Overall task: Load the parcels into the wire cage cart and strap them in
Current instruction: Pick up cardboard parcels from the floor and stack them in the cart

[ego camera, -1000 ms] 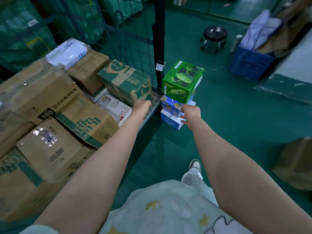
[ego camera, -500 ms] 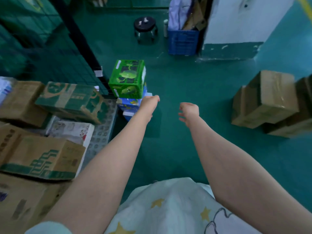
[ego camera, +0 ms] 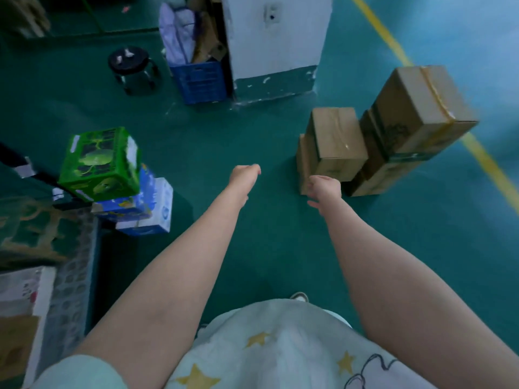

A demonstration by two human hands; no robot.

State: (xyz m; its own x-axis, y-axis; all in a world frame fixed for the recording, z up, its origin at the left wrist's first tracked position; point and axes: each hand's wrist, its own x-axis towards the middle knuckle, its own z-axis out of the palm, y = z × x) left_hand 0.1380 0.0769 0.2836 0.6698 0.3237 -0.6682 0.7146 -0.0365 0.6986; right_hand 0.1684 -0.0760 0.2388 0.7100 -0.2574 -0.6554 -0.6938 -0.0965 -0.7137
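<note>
Both arms reach forward over the green floor. My left hand (ego camera: 243, 173) and my right hand (ego camera: 323, 188) hold nothing, fingers loosely curled. Just beyond the right hand stand stacked brown cardboard parcels (ego camera: 334, 136), with a taller taped stack (ego camera: 415, 116) beside them. At the left, a green box (ego camera: 101, 161) sits on top of blue and white boxes (ego camera: 146, 209) at the corner of the wire cage cart (ego camera: 73, 265). A dark green carton (ego camera: 31, 231) and a white parcel (ego camera: 22, 293) lie inside the cart.
A black stool (ego camera: 130, 64) and a blue crate (ego camera: 199, 80) stuffed with cloth and cardboard stand at the back beside a white pillar (ego camera: 275, 43). A yellow floor line (ego camera: 477, 147) runs along the right.
My view has swung right, away from the cart. Both hands have left the green and blue box stack and moved toward the brown parcels on the floor.
</note>
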